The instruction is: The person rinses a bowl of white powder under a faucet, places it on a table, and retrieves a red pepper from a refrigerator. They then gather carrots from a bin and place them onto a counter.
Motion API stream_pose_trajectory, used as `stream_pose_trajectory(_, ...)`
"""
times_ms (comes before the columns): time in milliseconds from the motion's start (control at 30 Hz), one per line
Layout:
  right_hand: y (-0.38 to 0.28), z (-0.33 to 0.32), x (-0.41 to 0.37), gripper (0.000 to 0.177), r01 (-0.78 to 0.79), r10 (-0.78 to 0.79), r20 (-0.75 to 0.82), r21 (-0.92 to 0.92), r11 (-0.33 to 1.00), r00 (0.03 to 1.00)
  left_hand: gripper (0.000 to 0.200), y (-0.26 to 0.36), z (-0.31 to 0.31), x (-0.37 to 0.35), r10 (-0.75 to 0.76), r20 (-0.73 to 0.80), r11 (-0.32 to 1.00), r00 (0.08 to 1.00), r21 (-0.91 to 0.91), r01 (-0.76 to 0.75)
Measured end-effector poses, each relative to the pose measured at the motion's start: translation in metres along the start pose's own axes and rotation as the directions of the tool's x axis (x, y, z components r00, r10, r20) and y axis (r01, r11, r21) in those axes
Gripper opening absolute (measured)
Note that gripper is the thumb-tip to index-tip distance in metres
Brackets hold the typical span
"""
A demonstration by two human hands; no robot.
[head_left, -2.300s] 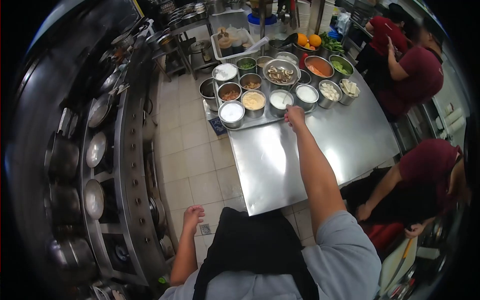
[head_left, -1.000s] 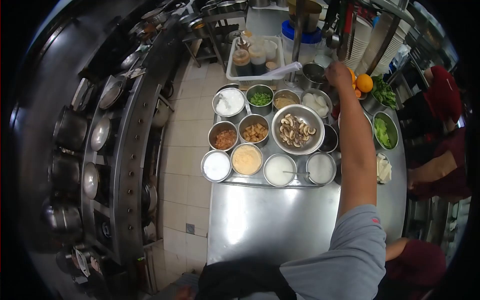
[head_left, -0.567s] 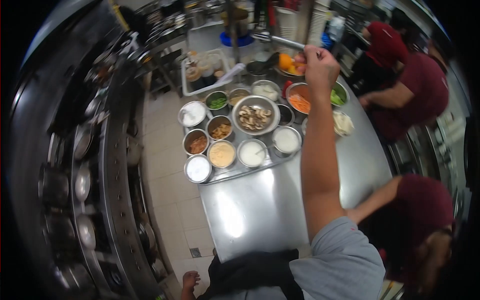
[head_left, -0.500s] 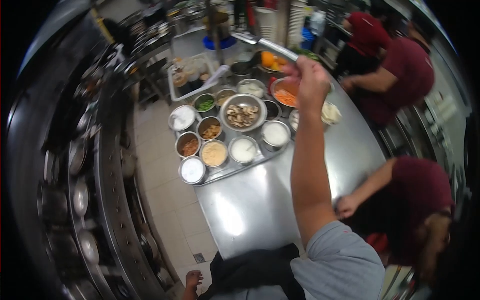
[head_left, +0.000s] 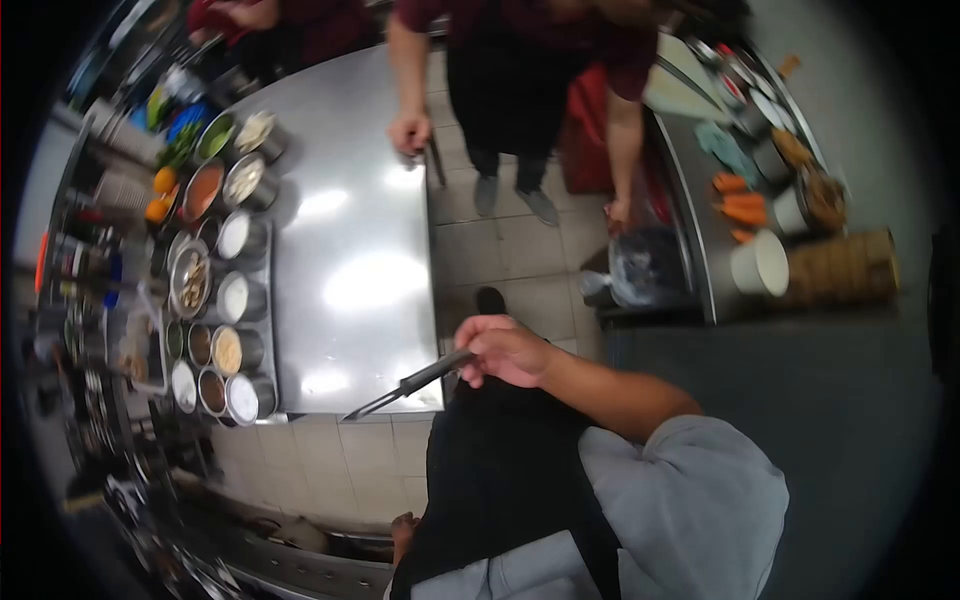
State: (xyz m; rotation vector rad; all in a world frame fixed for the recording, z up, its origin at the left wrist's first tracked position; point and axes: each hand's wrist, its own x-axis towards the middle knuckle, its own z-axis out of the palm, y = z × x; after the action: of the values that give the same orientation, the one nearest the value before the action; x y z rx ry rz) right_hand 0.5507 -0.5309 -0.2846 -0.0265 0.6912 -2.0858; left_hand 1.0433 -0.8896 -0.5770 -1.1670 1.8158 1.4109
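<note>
A vegetable peeler [head_left: 425, 375] with a dark handle and a long slotted blade is in my right hand [head_left: 505, 350]. The fingers close on the end of its handle, and the blade points left and down over the corner of the steel table [head_left: 350, 230]. Low in the view, beside my black apron, only a small part of my left hand [head_left: 403, 527] shows; its fingers are too hidden to read.
Metal tubs of ingredients [head_left: 235, 295] line the table's left side. Across from me a co-worker [head_left: 500, 70] leans over. On the right counter lie carrots [head_left: 742, 207], near a white container [head_left: 760, 263]. A plastic-lined bin [head_left: 655, 265] stands below.
My view has turned right, bringing the carrots and side counter into sight. My right hand has drawn back from above the tubs towards my body, still holding the peeler.
</note>
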Motion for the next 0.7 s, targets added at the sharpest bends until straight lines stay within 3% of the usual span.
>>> stream_pose_trajectory(33,0.010,-0.018,-0.029,0.017,0.056,-0.054,-0.049,0.038,0.998,0.997,0.024,0.015,-0.010,-0.004,-0.034,0.015,0.997,0.999,-0.074,0.035)
stream_pose_trajectory(100,0.029,-0.048,-0.079,0.017,0.154,-0.145,-0.125,0.066,0.986,0.981,0.022,0.044,-0.021,-0.009,0.034,0.082,0.999,0.996,-0.031,-0.031)
stream_pose_trajectory(233,0.051,-0.092,-0.155,0.023,0.261,-0.222,-0.280,0.108,0.959,0.934,0.024,0.184,0.017,-0.060,0.230,0.188,0.971,0.955,0.019,-0.238)
stream_pose_trajectory(300,0.051,-0.103,-0.178,0.026,0.292,-0.243,-0.332,0.107,0.950,0.911,0.028,0.271,0.047,-0.104,0.136,0.192,0.829,0.972,0.516,-0.217)
stream_pose_trajectory(333,0.052,-0.108,-0.189,0.029,0.275,-0.231,-0.368,0.073,0.959,0.901,0.027,0.283,0.051,-0.094,0.255,0.339,0.691,0.905,0.591,-0.416)
stream_pose_trajectory(367,0.055,-0.112,-0.200,0.032,0.255,-0.217,-0.406,0.042,0.966,0.888,0.027,0.290,0.057,-0.091,0.256,0.350,0.681,0.901,0.596,-0.425)
stream_pose_trajectory(433,0.061,-0.124,-0.219,0.032,0.270,-0.235,-0.424,0.023,0.963,0.875,0.028,0.341,0.087,-0.093,0.397,0.392,0.656,0.830,0.512,-0.555)
stream_pose_trajectory(500,0.072,-0.145,-0.233,0.031,0.173,-0.198,-0.556,-0.098,0.980,0.807,0.029,0.408,0.133,-0.103,0.391,0.398,0.805,0.830,0.289,-0.518)
stream_pose_trajectory(533,0.078,-0.152,-0.239,0.026,0.128,-0.184,-0.628,-0.135,0.983,0.756,0.030,0.438,0.159,-0.101,0.444,0.422,0.779,0.790,0.254,-0.573)
stream_pose_trajectory(567,0.085,-0.164,-0.243,0.023,0.134,-0.191,-0.681,-0.137,0.981,0.707,0.030,0.465,0.187,-0.101,0.493,0.444,0.751,0.748,0.217,-0.624)
stream_pose_trajectory(633,0.098,-0.184,-0.253,0.020,0.148,-0.243,-0.744,-0.193,0.970,0.622,0.029,0.522,0.246,-0.108,0.579,0.588,0.572,0.565,0.201,-0.795)
stream_pose_trajectory(700,0.106,-0.202,-0.260,0.018,0.141,-0.273,-0.780,-0.235,0.962,0.563,0.032,0.567,0.308,-0.115,0.532,0.715,0.539,0.454,0.128,-0.833)
